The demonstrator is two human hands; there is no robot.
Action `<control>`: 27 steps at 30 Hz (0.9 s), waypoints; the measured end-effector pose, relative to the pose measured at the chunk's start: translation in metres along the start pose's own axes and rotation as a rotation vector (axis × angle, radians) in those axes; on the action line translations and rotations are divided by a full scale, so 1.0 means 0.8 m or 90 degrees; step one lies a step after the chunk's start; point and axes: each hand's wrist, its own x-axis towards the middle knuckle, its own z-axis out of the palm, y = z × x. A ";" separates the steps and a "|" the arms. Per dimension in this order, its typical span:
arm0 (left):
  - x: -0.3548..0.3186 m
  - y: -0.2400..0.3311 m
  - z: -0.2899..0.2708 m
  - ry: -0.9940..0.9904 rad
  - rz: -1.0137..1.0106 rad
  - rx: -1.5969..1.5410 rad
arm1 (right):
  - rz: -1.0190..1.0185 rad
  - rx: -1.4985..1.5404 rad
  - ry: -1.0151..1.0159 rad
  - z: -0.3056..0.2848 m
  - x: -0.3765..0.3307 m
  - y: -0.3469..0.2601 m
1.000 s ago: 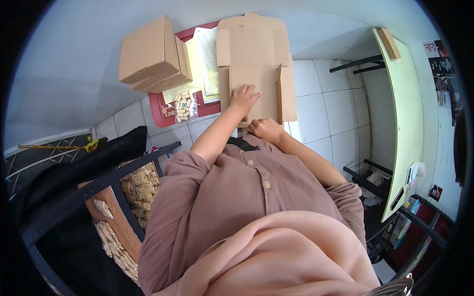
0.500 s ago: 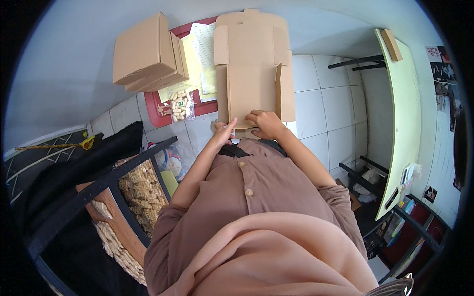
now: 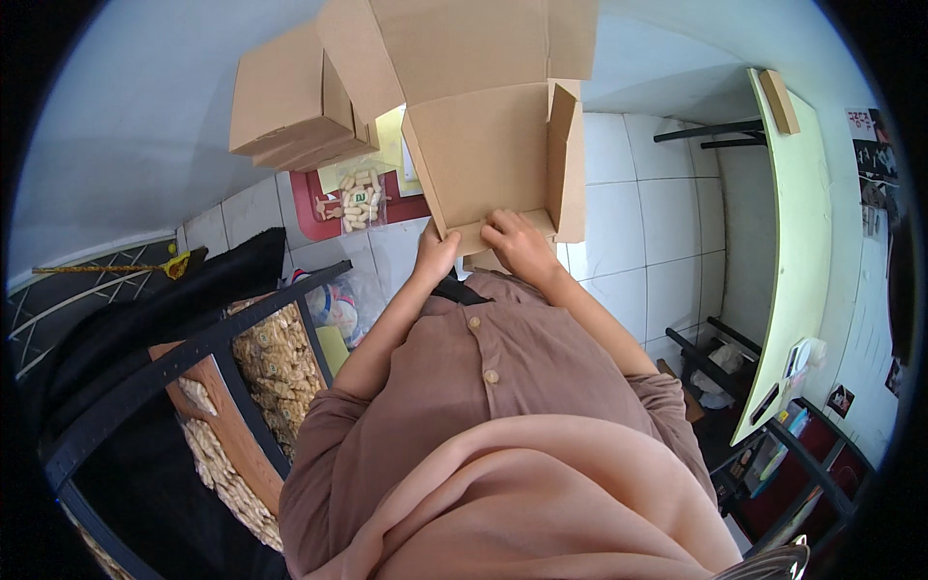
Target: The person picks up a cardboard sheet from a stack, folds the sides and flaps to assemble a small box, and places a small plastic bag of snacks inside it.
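Observation:
A brown cardboard box (image 3: 483, 155), partly folded up, stands in front of me. Its side walls are upright, and its wide lid flap rises at the far end past the top of the picture. My left hand (image 3: 438, 253) grips the near left corner, with the thumb on the outer edge. Over the low near wall, my right hand (image 3: 520, 244) has its fingers curled, pinching the cardboard from inside. Part of a lower flap shows beneath the hands.
Several folded boxes (image 3: 280, 97) are stacked at the far left, beside a red tray (image 3: 307, 211) bearing papers and a clear bag of small pale wooden pieces (image 3: 362, 200). A black-framed rack (image 3: 203, 353) holds bagged goods at left. A pale green board (image 3: 797, 242) stands at right.
The box has tilted up, and its lid, flat before, has risen toward me. The left wall now stands upright. Both hands stay at the near wall, the left shifted onto the corner.

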 end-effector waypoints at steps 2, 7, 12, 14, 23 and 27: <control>0.001 0.010 0.007 0.052 0.056 -0.023 | 0.092 -0.067 0.046 -0.003 0.001 -0.002; 0.009 0.011 0.017 0.096 0.120 0.007 | 0.188 -0.129 -0.036 -0.016 0.004 0.003; 0.009 0.019 0.023 0.063 0.113 0.086 | 0.192 0.039 -0.124 -0.023 0.011 0.003; 0.010 0.021 0.022 0.053 0.086 0.118 | 0.186 0.091 -0.147 -0.016 0.011 0.006; 0.014 0.011 0.024 0.020 0.039 0.218 | 0.328 0.280 -0.211 0.031 0.015 0.031; 0.023 -0.011 0.022 0.041 0.032 0.195 | 0.319 0.316 -0.224 0.030 0.018 0.029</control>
